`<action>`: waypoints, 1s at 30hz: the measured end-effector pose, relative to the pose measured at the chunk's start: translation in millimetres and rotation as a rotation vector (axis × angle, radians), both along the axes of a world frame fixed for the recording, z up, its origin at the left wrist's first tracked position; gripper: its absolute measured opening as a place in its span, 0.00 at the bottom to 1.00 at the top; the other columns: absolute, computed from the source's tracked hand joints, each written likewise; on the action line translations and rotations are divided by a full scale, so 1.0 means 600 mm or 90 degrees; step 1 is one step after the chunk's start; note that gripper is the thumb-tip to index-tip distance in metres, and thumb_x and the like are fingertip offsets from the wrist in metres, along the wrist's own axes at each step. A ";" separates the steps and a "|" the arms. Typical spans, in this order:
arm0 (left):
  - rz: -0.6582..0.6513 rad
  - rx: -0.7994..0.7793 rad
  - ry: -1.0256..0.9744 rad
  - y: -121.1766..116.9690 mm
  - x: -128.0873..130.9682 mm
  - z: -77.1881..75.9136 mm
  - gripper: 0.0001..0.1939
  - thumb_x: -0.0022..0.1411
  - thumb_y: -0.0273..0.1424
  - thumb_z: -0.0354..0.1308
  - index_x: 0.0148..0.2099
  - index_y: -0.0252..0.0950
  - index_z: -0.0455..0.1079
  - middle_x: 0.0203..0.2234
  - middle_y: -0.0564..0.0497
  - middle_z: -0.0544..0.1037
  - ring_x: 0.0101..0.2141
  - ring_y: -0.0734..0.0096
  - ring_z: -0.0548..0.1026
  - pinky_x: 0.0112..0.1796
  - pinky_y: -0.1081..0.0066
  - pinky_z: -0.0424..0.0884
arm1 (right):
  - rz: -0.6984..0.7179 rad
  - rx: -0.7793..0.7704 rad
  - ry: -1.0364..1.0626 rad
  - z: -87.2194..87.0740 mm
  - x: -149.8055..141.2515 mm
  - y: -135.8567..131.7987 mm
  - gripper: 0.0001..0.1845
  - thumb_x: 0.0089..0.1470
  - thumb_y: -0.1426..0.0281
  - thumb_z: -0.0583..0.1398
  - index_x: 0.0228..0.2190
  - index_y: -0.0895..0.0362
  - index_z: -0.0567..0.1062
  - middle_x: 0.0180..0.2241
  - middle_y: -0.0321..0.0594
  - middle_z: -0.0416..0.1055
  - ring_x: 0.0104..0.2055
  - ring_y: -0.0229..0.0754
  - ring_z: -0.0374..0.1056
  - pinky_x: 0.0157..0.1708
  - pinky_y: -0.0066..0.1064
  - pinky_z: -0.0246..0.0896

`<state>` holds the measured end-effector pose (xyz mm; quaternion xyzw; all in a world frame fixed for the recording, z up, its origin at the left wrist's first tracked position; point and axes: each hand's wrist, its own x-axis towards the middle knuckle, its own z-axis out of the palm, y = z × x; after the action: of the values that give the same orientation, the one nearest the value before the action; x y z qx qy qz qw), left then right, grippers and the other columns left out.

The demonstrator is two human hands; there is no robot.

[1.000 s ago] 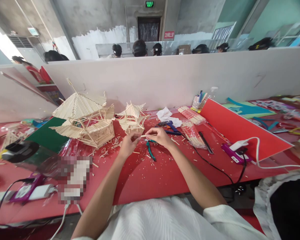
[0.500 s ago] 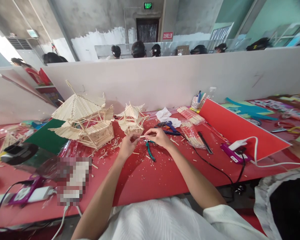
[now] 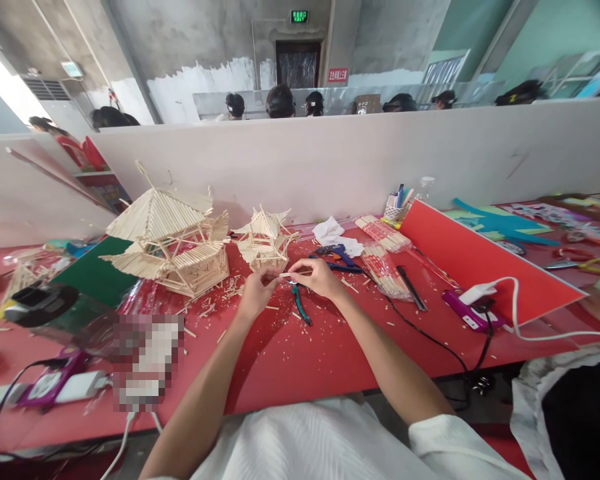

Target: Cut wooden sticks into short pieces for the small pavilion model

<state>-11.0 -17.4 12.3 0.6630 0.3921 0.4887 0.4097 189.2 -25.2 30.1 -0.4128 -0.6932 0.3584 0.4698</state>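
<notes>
A person's left hand (image 3: 259, 291) and right hand (image 3: 320, 277) meet on a short pale stick (image 3: 286, 274) above a red bench (image 3: 310, 373).
Nearest, a co-worker's black-and-white garment (image 3: 575, 407) is cut off at lower right, and pixelation masks an object (image 3: 150, 360) at left. Each hand's grip pinches the stick between thumb and fingers, which cover its ends; its full length is hard to make out. Teal-handled pliers (image 3: 302, 307) lie just below, their head partly hidden. Beyond stand a large stick pavilion (image 3: 180, 250) and a smaller one (image 3: 264, 240), its base partly behind the left hand. Farthest, a pale partition (image 3: 340, 160) hides all but the heads (image 3: 280, 101) of several people.
</notes>
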 end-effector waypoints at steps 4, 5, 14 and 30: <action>-0.008 0.010 0.028 0.001 -0.001 -0.002 0.15 0.57 0.39 0.65 0.41 0.34 0.75 0.32 0.48 0.81 0.32 0.67 0.77 0.37 0.69 0.72 | -0.001 0.023 -0.018 -0.003 0.000 0.001 0.09 0.51 0.64 0.65 0.32 0.58 0.80 0.32 0.42 0.80 0.35 0.44 0.77 0.38 0.32 0.71; -0.015 0.012 0.036 0.001 -0.001 -0.002 0.15 0.57 0.39 0.65 0.41 0.33 0.76 0.32 0.47 0.81 0.33 0.67 0.78 0.38 0.69 0.72 | 0.000 0.026 -0.020 -0.003 -0.001 0.001 0.09 0.51 0.65 0.65 0.32 0.58 0.80 0.33 0.42 0.80 0.35 0.44 0.77 0.38 0.32 0.72; -0.005 0.025 0.139 -0.005 -0.004 0.004 0.18 0.62 0.43 0.61 0.45 0.34 0.80 0.36 0.46 0.84 0.35 0.65 0.79 0.37 0.72 0.72 | 0.003 0.065 -0.040 0.000 -0.004 -0.003 0.07 0.53 0.67 0.64 0.32 0.58 0.80 0.34 0.42 0.80 0.35 0.43 0.77 0.39 0.32 0.73; 0.025 0.123 0.463 -0.012 -0.013 0.020 0.12 0.68 0.31 0.55 0.46 0.39 0.80 0.35 0.47 0.84 0.34 0.67 0.79 0.36 0.74 0.65 | 0.029 0.106 -0.119 -0.023 -0.009 0.004 0.04 0.54 0.73 0.62 0.31 0.58 0.80 0.34 0.42 0.79 0.35 0.42 0.77 0.38 0.30 0.72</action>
<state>-18.7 -24.7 24.1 0.8212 0.4768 0.2637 0.1694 183.9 -22.6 16.4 -0.3879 -0.7707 0.2701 0.4272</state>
